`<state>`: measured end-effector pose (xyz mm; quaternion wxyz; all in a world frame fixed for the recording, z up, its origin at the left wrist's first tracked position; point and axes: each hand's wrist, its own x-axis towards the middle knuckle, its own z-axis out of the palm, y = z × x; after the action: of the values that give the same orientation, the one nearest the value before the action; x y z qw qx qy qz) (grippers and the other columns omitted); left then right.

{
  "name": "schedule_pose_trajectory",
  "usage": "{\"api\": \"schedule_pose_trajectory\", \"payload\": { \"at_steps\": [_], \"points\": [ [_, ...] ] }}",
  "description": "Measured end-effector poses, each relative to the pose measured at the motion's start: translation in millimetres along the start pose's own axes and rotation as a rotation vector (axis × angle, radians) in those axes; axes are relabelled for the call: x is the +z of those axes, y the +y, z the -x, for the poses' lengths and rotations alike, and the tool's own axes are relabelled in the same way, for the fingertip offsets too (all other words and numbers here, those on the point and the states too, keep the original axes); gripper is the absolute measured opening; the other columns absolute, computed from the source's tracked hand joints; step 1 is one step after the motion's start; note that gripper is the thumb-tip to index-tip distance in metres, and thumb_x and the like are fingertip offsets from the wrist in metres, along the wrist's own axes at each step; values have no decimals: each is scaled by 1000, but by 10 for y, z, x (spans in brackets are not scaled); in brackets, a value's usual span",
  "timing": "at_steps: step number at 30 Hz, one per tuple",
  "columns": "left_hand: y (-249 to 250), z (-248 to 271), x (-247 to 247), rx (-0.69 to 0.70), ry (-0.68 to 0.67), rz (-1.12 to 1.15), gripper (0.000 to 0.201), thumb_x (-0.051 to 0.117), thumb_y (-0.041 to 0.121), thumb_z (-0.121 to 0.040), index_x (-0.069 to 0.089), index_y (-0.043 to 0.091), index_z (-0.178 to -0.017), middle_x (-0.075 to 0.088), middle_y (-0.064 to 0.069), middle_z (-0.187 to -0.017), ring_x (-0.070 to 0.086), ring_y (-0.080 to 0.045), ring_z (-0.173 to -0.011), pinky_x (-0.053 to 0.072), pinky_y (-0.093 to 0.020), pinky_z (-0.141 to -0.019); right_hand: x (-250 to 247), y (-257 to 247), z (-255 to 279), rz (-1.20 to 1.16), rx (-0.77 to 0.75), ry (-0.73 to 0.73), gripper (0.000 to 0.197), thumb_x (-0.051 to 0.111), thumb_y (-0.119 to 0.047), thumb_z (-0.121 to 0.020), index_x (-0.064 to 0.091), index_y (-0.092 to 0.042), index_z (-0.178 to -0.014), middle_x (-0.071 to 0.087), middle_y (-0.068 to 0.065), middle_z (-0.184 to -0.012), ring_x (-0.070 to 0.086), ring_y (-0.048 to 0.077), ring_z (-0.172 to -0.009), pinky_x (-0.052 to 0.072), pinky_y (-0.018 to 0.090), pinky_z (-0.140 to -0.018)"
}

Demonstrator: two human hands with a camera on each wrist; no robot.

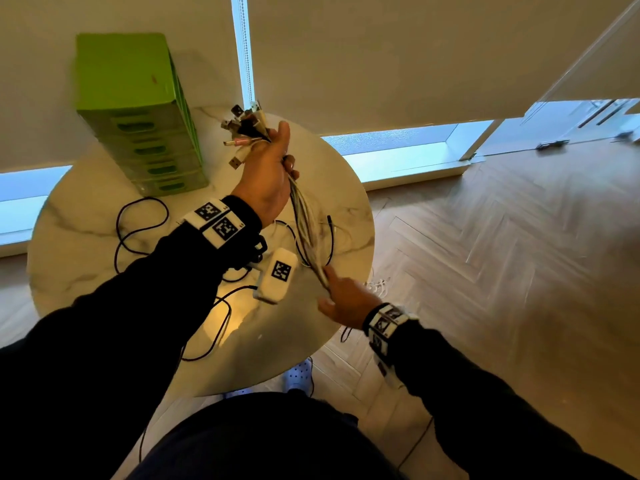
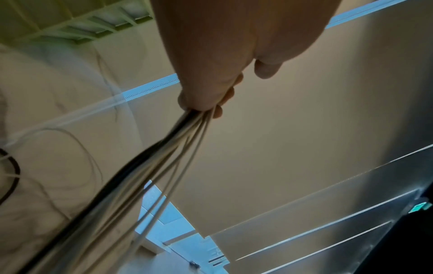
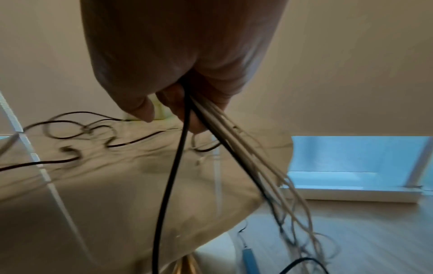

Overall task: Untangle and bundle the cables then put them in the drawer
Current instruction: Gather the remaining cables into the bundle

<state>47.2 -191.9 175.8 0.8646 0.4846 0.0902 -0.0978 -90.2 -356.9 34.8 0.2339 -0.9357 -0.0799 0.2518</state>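
Observation:
My left hand (image 1: pixel 277 157) is raised above the round marble table (image 1: pixel 86 271) and grips a bundle of white and black cables (image 1: pixel 304 216) just below their plugs (image 1: pixel 242 129), which fan out above the fist. The strands hang down to my right hand (image 1: pixel 337 296), whose fingers curl round them near the table's right edge. The left wrist view has the left hand (image 2: pixel 208 96) clamping the cables (image 2: pixel 164 157). Seen from the right wrist, the right hand (image 3: pixel 178 100) holds the cables (image 3: pixel 234 140), and their tails trail to the floor. The green drawer unit (image 1: pixel 138 116) stands at the table's far left.
A loose black cable (image 1: pixel 138 230) loops across the table's left side and another (image 1: pixel 221 323) runs off the near edge. A white tagged box (image 1: pixel 278 275) hangs under my left wrist. Wooden floor (image 1: pixel 485 271) lies to the right, with blinds and a low window behind.

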Motion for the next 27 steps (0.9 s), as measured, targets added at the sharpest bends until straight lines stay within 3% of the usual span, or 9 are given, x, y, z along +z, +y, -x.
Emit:
{"api": "schedule_pose_trajectory", "payload": {
  "at_steps": [5, 9, 12, 15, 18, 21, 23, 25, 27],
  "points": [
    [50, -37, -255, -58, 2, -173, 31, 50, 32, -105, 37, 24, -79, 31, 9, -60, 25, -9, -51, 26, -24, -50, 233, 11, -3, 71, -66, -165, 66, 58, -30, -94, 24, -15, -149, 68, 14, -95, 64, 33, -88, 49, 37, -73],
    [129, -49, -507, -99, -10, -233, 32, 55, 35, -102, 39, 26, -77, 25, 5, -61, 22, -12, -53, 24, -26, -47, 3, 338, 8, 17, 48, -160, 34, 57, -21, -92, 43, -18, -123, 63, 6, -89, 62, 28, -82, 53, 39, -74],
    [102, -13, -606, -75, -18, -327, 31, 56, 33, -102, 41, 26, -76, 25, 5, -61, 24, -13, -51, 25, -26, -47, -192, 481, -102, 141, 72, -139, 23, 54, -15, -92, 42, -18, -111, 67, 14, -92, 65, 37, -82, 57, 47, -75],
    [108, 6, -637, -12, 18, -391, 34, 55, 33, -102, 41, 25, -73, 31, 8, -55, 31, -10, -45, 32, -24, -46, -235, 427, -238, 265, 58, -150, 38, 50, -11, -93, 39, -19, -128, 66, 19, -101, 66, 40, -90, 54, 45, -76],
    [137, 6, -710, 63, 73, -437, 34, 54, 34, -103, 42, 24, -72, 34, 9, -54, 33, -12, -47, 33, -25, -46, -66, 182, -320, 412, -1, -323, 62, 50, -9, -95, 26, -19, -151, 59, 20, -127, 60, 39, -114, 48, 44, -92],
    [121, 11, -838, 81, 119, -449, 37, 55, 35, -102, 40, 25, -70, 34, 10, -52, 31, -12, -44, 31, -25, -46, 19, -10, -373, 440, -115, -481, 74, 61, -24, -96, 19, -17, -157, 48, 17, -144, 50, 35, -129, 40, 40, -103],
    [101, 22, -910, 82, 140, -436, 38, 55, 35, -102, 39, 25, -70, 33, 10, -51, 30, -11, -42, 30, -25, -44, -7, -27, -414, 350, -179, -584, 75, 71, -46, -89, 36, -16, -148, 52, 13, -141, 52, 33, -126, 41, 38, -100],
    [79, 31, -941, 78, 152, -408, 37, 55, 34, -102, 40, 25, -70, 32, 9, -52, 30, -10, -42, 30, -25, -43, -111, 2, -459, 248, -159, -649, 59, 63, -64, -87, 54, -18, -122, 62, 10, -124, 58, 32, -112, 43, 36, -89],
    [44, 43, -921, 70, 163, -379, 38, 56, 33, -102, 39, 25, -69, 31, 9, -52, 29, -10, -41, 30, -24, -43, -246, 107, -543, 131, -95, -581, 57, 41, -69, -95, 59, -16, -106, 66, 8, -109, 61, 28, -100, 46, 39, -88]
  ]
}}
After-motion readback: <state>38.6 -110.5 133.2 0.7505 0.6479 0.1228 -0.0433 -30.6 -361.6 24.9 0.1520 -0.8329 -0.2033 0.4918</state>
